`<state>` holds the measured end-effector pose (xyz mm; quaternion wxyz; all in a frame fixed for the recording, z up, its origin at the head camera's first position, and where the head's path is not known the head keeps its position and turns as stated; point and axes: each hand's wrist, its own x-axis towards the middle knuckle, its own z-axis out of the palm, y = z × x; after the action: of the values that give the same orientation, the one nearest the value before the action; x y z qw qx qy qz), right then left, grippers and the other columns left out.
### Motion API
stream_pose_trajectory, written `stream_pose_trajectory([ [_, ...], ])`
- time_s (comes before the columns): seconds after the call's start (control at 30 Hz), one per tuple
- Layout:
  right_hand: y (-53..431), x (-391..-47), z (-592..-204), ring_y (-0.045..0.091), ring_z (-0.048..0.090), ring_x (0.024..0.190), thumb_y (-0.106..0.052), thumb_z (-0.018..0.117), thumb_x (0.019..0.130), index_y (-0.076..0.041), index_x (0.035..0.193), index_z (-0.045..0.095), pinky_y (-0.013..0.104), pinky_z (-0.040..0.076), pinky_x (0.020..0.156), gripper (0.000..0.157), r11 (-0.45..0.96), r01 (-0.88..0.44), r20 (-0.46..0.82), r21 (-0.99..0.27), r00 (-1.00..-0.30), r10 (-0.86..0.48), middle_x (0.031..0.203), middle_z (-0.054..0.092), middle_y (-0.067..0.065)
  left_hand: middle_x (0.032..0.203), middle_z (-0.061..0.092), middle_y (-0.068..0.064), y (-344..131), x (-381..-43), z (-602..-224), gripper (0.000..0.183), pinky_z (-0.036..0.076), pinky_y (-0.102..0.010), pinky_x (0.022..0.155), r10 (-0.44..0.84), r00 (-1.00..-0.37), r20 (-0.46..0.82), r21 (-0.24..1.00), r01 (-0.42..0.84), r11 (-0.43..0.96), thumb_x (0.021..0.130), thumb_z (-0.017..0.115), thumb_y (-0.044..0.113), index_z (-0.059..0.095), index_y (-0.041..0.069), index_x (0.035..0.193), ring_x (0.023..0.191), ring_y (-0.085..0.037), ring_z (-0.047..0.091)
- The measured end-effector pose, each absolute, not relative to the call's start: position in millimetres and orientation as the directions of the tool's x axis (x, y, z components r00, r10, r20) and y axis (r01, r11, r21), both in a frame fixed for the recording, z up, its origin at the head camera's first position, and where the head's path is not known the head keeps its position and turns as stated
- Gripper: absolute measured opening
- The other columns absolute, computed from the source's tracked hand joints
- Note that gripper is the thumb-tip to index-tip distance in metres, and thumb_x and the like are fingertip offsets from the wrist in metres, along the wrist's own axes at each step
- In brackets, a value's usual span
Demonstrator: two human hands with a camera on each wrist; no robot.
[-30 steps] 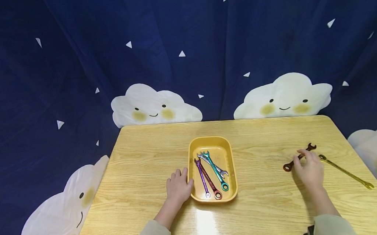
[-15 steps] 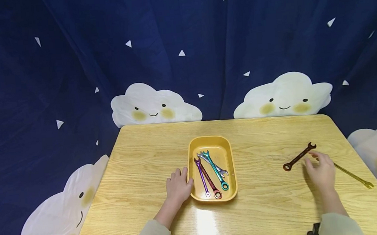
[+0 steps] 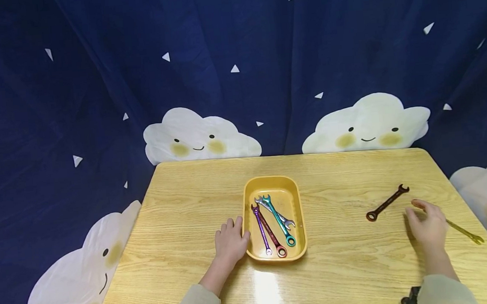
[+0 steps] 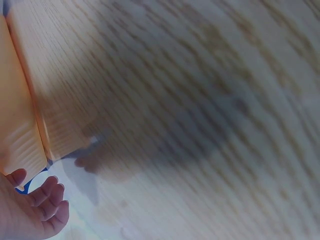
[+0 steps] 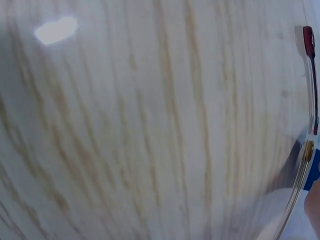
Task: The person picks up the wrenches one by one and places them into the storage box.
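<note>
My left hand (image 3: 231, 242) rests beside the yellow tray (image 3: 301, 204), fingertips at its left rim; in the left wrist view its fingers are relaxed near the tray wall (image 4: 22, 115). Inside the tray lie a purple wrench (image 3: 261, 231), a red wrench (image 3: 271, 234), a teal wrench (image 3: 280, 220) and a silver wrench (image 3: 289, 224). At the right, my right hand (image 3: 430, 227) hovers over a gold wrench (image 3: 464, 232), fingers loosely bent and thumb apart from them. The hand hides that wrench's upper part. A dark red wrench (image 3: 387, 203) lies just left of it.
Everything lies on a light wooden table (image 3: 338, 268) with rounded back corners. A dark blue curtain (image 3: 217, 39) with white clouds surrounds its back and sides. Glare (image 3: 266, 295) shows on the table's front part.
My right hand has moved right, from over the dark red wrench to over the gold one. Both wrenches stay in place. The left hand and tray have not moved.
</note>
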<state>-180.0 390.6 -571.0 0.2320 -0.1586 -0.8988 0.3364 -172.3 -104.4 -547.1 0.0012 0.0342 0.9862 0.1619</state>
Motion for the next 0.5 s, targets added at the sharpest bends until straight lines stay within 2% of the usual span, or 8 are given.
stream_pose_trajectory([
  [0.27, 404, -178, -572, 0.045, 0.029, 0.121, -0.018, 0.054, 0.089, 0.000, 0.122, 0.050, 0.057, 0.013, 0.098, 0.038, 0.676, 0.235, 0.182, -0.699, -0.855, 0.485, 0.127, 0.042, 0.026, 0.106, 0.051, -0.014, -104, -172, -547, 0.041, 0.039, -0.045, 0.074, 0.068, -0.998, 0.019, 0.326, 0.070, 0.943, 0.086, 0.046, 0.035, 0.046, 0.014, 0.122, 0.091, -0.031, 0.049],
  [0.5, 409, -176, -571, 0.049, 0.026, 0.120, -0.020, 0.052, 0.090, -0.001, 0.124, 0.049, 0.058, 0.013, 0.096, 0.039, 0.658, 0.303, 0.128, -0.690, -0.843, 0.522, 0.131, 0.037, 0.027, 0.107, 0.051, -0.013, -104, -172, -546, 0.041, 0.039, -0.045, 0.074, 0.069, -0.998, 0.015, 0.321, 0.070, 0.945, 0.086, 0.045, 0.035, 0.046, 0.014, 0.122, 0.091, -0.030, 0.049],
])
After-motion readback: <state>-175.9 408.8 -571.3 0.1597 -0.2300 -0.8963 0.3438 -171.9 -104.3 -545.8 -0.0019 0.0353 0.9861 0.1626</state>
